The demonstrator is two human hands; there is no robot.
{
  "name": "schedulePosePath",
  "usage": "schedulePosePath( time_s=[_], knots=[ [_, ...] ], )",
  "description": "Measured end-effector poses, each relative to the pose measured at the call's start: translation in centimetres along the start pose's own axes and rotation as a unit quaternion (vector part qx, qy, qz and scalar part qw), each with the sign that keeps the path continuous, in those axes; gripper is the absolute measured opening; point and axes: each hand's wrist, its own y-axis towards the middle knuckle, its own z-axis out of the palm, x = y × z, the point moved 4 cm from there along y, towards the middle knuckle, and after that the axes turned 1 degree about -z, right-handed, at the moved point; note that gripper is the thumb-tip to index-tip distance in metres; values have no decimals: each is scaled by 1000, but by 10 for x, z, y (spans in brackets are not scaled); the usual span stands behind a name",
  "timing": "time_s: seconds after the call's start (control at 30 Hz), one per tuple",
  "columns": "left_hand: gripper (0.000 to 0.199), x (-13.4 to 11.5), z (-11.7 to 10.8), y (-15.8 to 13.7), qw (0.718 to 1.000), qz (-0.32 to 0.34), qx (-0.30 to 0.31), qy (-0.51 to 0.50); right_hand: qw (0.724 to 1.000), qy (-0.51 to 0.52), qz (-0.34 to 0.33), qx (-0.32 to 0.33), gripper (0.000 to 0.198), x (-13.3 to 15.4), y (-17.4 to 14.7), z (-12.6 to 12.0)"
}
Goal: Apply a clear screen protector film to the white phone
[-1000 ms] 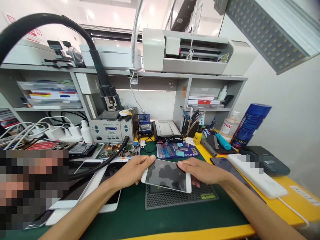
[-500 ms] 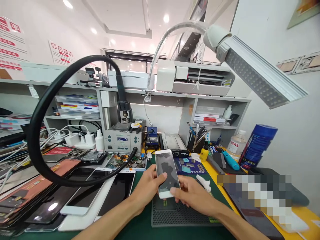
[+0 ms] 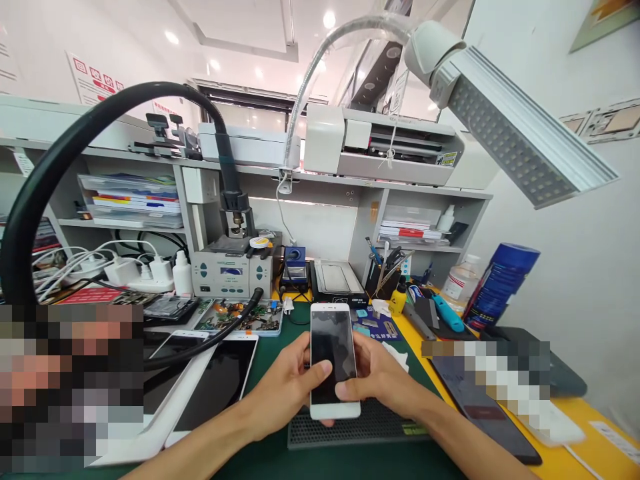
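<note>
From my seat far away, I see a white phone (image 3: 334, 357) at the middle of my clock, held up over a green mat (image 3: 270, 460). The left hand (image 3: 293, 380) has its side at eight o'clock, fingers bent and thumb on the dark glass. The right hand (image 3: 383, 380) holds the other side at four o'clock, its thumb on the glass too. Below is a dark pad (image 3: 307, 435) with little holes. The yellow table (image 3: 570, 400) shows at three o'clock. At ten sits a tray (image 3: 273, 328) of tiny parts, with a grey box (image 3: 235, 281) with buttons behind it. A grey shelf (image 3: 365, 182) runs across at twelve, and a white machine (image 3: 400, 163) sits on it at one. A long lamp (image 3: 530, 127) hangs between one and two. The ceiling (image 3: 240, 23) is white. At nine, big square blots hide things, so I can't tell what's there.
</note>
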Motion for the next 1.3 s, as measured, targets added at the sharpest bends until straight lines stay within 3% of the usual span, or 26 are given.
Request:
schedulePosePath(
  time_s=[0.17,0.3,0.53,0.77,0.93,1.03,1.3],
  knots=[
    [53,-2,1,0,1000,1,6,6,997,-60,-1,-39,41,-9,1,-12],
    [59,-3,2,-1,1000,-2,15,7,995,-89,1,-54,38,-11,0,-15],
    [66,-1,0,1,999,-7,33,4,991,-89,18,-97,50,-13,1,-17],
    [58,0,-6,1,1000,-11,17,16,992,-79,39,-88,68,-20,3,-16],
    [56,2,-4,1,1000,-17,7,24,994,-70,-7,-81,48,-11,2,-19],
    [52,5,1,-1,999,-22,17,21,995,-69,-15,-75,67,-8,0,-20],
    [42,12,7,0,998,-32,53,2,987,-105,-12,-119,61,-5,-1,-27]
  ],
)
